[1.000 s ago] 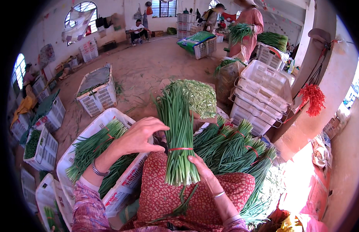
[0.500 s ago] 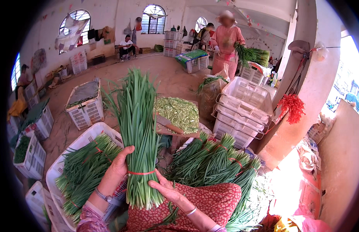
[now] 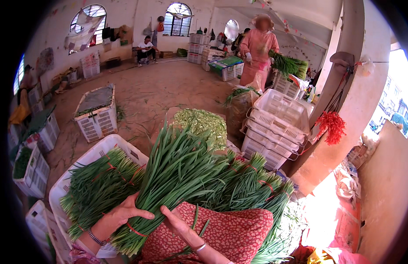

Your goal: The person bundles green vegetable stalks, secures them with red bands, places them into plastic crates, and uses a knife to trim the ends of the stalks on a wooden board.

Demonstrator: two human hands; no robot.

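A large bundle of garlic chives lies tilted across my lap, its leafy tips up to the right and its cut ends down to the left. A red band goes round it near the cut ends. My left hand grips the bundle from the left just above the band, thumb across the leaves. From the right, my right hand holds the same bundle, its fingers partly hidden. Beside my left arm a white crate holds banded chive bundles. Under my hands is a red flowered cloth.
More banded chives are piled right of the bundle. Chopped pale stalks cover a board ahead. White crates stand stacked beside a pillar. A person in pink stands beyond with chives; another person sits far back.
The bundle has gone from upright to tilted, its tips swinging right and its cut ends down left. Both hands moved with it, the left one lower. The knife on the board is now hidden.
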